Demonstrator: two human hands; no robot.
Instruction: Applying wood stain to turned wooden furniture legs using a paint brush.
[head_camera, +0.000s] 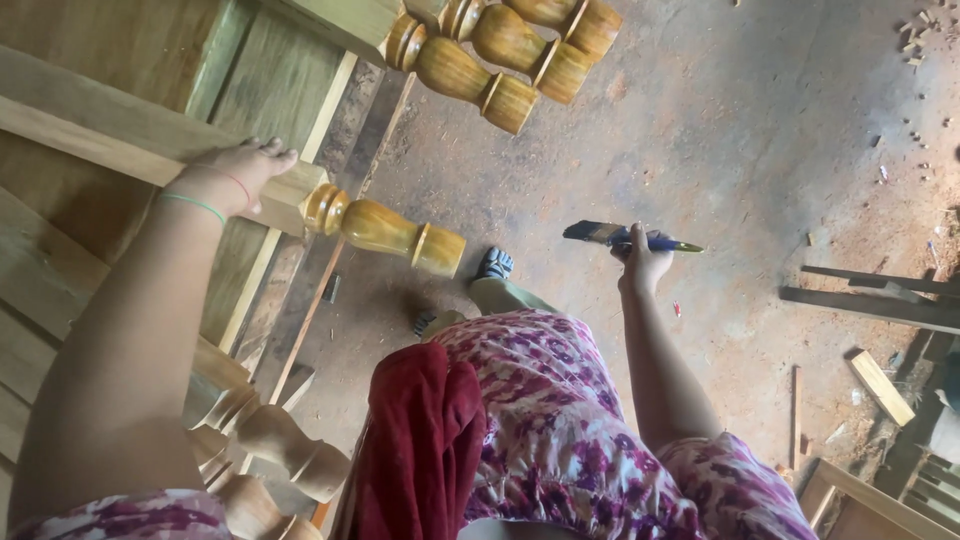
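Observation:
My left hand (243, 172) rests on top of the square upper part of a wooden furniture leg, fingers closed over its edge. Below the hand the leg ends in a turned, glossy yellow-brown foot (390, 229) that hangs above the floor. My right hand (640, 262) is held out to the side over the bare floor, gripping a paintbrush (618, 236) with a blue handle and dark bristles that point left. The brush is well apart from the wood. A green band and a thin red thread sit on my left wrist.
More turned glossy legs (500, 60) stick out at the top, and unvarnished pale ones (270, 440) at the lower left. Wooden frame panels (120, 60) fill the left. Dusty concrete floor (740, 130) has loose planks and offcuts (880, 385) at the right. A red cloth (420, 440) hangs at my waist.

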